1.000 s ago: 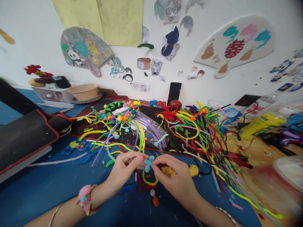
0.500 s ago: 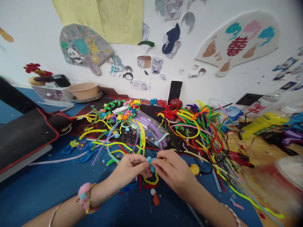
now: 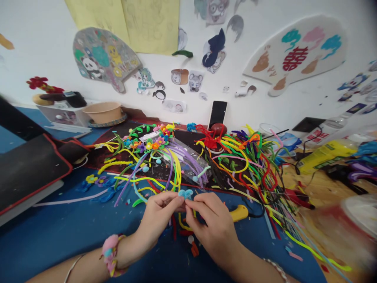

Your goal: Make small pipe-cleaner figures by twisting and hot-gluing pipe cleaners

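Observation:
A small light-blue fuzzy pipe-cleaner flower (image 3: 185,193) is pinched between my two hands above the blue tabletop. My left hand (image 3: 161,212) grips it from the left with thumb and forefinger. From the right, my right hand (image 3: 210,218) closes its fingertips on the flower's lower edge. The part between the fingertips is hidden. Just beyond my right hand lies a yellow-handled tool (image 3: 240,213) with a black cord. Below the hands are a yellow pipe cleaner (image 3: 183,224) and a small orange scrap (image 3: 194,250).
Finished pipe-cleaner flowers (image 3: 156,143) and purple stems (image 3: 188,157) lie ahead on a dark mat. A tangle of coloured pipe cleaners (image 3: 250,157) spreads to the right. A phone (image 3: 218,114) leans on the wall. A tan bowl (image 3: 103,112) stands back left.
The light-blue flower has been turned, its petals now facing up above my fingertips. My right hand has shifted slightly left and down, uncovering more of the yellow handle.

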`<state>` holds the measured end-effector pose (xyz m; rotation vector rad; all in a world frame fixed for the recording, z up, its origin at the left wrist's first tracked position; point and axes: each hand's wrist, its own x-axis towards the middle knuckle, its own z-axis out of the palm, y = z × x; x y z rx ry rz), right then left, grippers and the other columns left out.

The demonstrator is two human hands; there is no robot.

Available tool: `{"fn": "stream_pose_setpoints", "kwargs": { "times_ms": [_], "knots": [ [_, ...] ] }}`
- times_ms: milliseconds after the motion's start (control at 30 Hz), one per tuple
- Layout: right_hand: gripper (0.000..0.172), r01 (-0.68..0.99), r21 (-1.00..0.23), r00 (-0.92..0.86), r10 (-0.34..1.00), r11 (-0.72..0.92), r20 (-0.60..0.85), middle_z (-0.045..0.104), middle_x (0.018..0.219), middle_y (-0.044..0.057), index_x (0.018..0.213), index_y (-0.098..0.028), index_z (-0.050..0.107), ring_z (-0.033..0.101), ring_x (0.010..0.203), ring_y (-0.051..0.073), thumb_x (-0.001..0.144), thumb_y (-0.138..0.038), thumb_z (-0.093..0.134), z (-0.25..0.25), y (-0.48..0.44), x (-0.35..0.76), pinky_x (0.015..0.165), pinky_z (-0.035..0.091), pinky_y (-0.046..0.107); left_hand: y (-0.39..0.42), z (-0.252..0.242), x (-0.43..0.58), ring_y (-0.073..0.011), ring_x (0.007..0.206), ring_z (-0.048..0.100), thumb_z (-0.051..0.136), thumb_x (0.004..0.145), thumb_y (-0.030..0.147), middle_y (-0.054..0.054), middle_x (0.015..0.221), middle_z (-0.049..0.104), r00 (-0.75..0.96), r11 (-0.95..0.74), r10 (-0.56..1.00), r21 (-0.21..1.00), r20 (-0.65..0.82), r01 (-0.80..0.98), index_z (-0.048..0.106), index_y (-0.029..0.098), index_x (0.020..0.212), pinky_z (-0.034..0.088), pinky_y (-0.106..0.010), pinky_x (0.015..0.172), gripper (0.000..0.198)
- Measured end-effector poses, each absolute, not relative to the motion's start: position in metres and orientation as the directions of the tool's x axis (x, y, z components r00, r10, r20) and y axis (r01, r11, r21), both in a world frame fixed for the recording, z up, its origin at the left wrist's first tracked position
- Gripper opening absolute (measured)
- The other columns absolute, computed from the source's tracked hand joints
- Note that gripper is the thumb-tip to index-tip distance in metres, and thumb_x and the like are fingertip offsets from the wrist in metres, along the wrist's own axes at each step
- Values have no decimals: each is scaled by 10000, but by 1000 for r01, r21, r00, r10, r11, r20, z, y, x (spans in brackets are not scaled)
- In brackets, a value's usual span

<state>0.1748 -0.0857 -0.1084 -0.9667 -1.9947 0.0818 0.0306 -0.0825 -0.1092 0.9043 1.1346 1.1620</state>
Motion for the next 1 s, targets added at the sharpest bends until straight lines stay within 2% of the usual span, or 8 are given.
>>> {"fn": "stream_pose_setpoints", "kwargs": {
  "times_ms": [100, 233, 367, 467, 567, 767, 900, 1000],
  "knots": [
    [147, 578, -381, -376, 650, 721, 661, 616, 771, 66, 876, -152, 642, 565, 718, 180, 855, -87, 512, -108, -85, 177, 637, 499, 315, -82, -108, 30, -124, 580, 618, 714, 708, 267, 6, 592, 670, 42, 221, 975, 945, -217, -240, 677, 143, 618, 521, -210, 613, 158],
    [157, 529, -446, -413, 678, 722, 607, 601, 787, 47, 869, -179, 645, 552, 742, 169, 868, -109, 505, -105, -80, 184, 662, 497, 303, -80, -108, 26, -152, 598, 643, 699, 720, 297, -16, 596, 685, 87, 238, 970, 953, -225, -186, 675, 140, 609, 534, -248, 645, 194],
    [108, 538, -499, -381, 724, 680, 576, 577, 881, 65, 835, -202, 661, 558, 841, 199, 806, -137, 579, -99, -73, 191, 706, 508, 338, -77, -108, 21, -163, 600, 651, 660, 746, 295, -25, 598, 689, 233, 201, 955, 979, -185, -45, 701, 155, 641, 524, -244, 613, 180],
    [198, 501, -507, -445, 711, 701, 544, 589, 1037, 92, 940, -205, 645, 552, 979, 227, 785, -107, 572, -97, -70, 196, 813, 497, 385, -77, -106, 18, -153, 581, 644, 641, 748, 254, -19, 595, 686, 308, 137, 939, 988, -152, 72, 701, 166, 636, 501, -223, 577, 154],
    [252, 405, -574, -553, 690, 712, 466, 656, 965, 54, 1016, -211, 627, 596, 916, 190, 802, -96, 561, -97, -67, 200, 811, 500, 341, -76, -102, 18, -150, 554, 642, 646, 733, 245, -10, 562, 680, 331, 190, 921, 979, -206, 81, 675, 163, 623, 499, -223, 560, 141],
    [91, 417, -776, -452, 848, 474, 276, 669, 743, -15, 775, -196, 633, 621, 685, 133, 739, -113, 623, -92, -64, 201, 637, 489, 237, -74, -102, 18, -158, 626, 665, 674, 729, 274, -29, 637, 702, 381, 280, 889, 960, -253, -16, 665, 145, 750, 514, -255, 639, 131],
    [69, 344, -891, -352, 921, 295, 169, 679, 752, 0, 807, -184, 638, 637, 694, 135, 752, -166, 599, -98, -64, 197, 635, 504, 231, -77, -105, 18, -158, 700, 668, 722, 685, 218, -31, 751, 707, 371, 247, 904, 968, -212, -48, 644, 151, 800, 511, -258, 686, 154],
    [113, 290, -940, -326, 942, 180, 80, 684, 769, 26, 841, -171, 646, 641, 711, 155, 763, -221, 582, -107, -63, 195, 644, 515, 253, -80, -109, 20, -158, 701, 665, 697, 711, 226, -28, 758, 699, 316, 198, 932, 980, -179, -31, 635, 153, 827, 520, -263, 688, 150]
  ]
}}
